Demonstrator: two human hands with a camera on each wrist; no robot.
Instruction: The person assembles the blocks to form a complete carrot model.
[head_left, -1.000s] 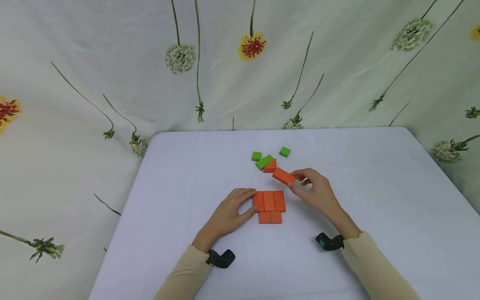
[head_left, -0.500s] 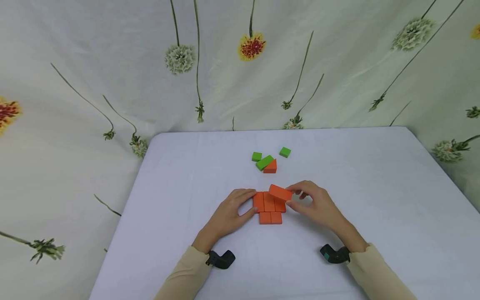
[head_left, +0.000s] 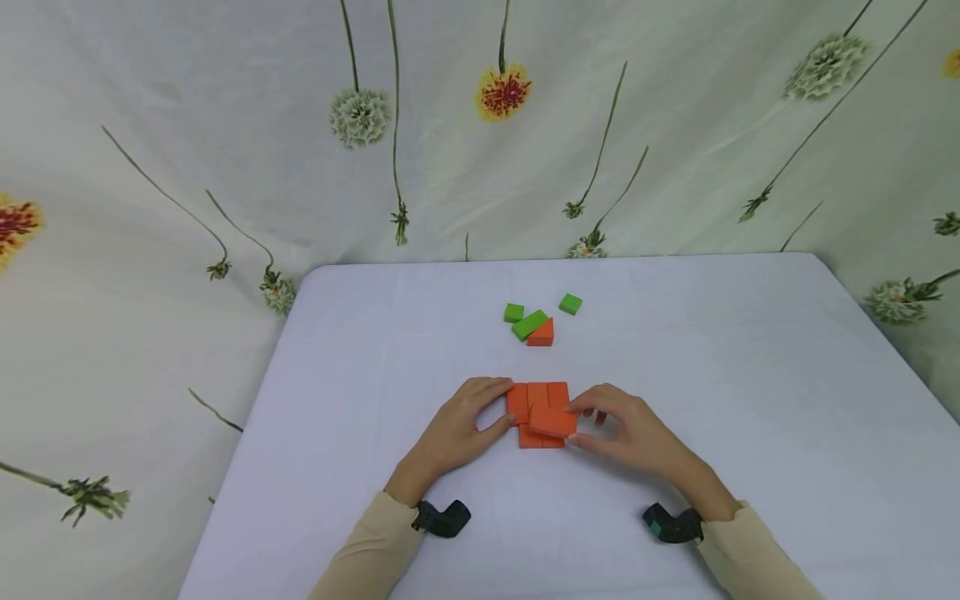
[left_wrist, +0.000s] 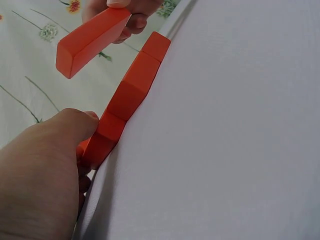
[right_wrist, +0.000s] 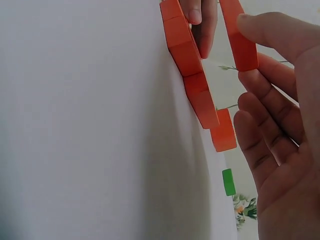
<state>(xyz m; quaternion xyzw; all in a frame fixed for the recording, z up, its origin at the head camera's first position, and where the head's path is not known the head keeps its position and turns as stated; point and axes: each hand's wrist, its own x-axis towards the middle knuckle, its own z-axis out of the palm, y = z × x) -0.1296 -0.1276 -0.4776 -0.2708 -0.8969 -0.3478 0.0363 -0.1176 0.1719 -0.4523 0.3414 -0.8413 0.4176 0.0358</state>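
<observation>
Between thumb and fingers, my right hand (head_left: 626, 425) pinches an orange rectangular block (head_left: 553, 422). The wrist views show this block raised above a flat group of orange blocks lying on the table (head_left: 420, 333). The group has three upright rectangles in a row, with two smaller blocks (head_left: 530, 438) along the near side; the raised block partly hides them in the head view. My left hand (head_left: 461, 423) holds the leftmost orange block (head_left: 517, 402) of the row, thumb at its near end and fingers at its far end.
Farther back lie an orange triangular block (head_left: 542, 335), a long green block (head_left: 530, 325) leaning close beside it, and two small green blocks (head_left: 513, 312). A flowered cloth (head_left: 300, 67) hangs behind the table's far edge.
My right hand has carried the orange block from beside the triangular block toward me, over the group's near part, turning it flatter. The left hand stays in place.
</observation>
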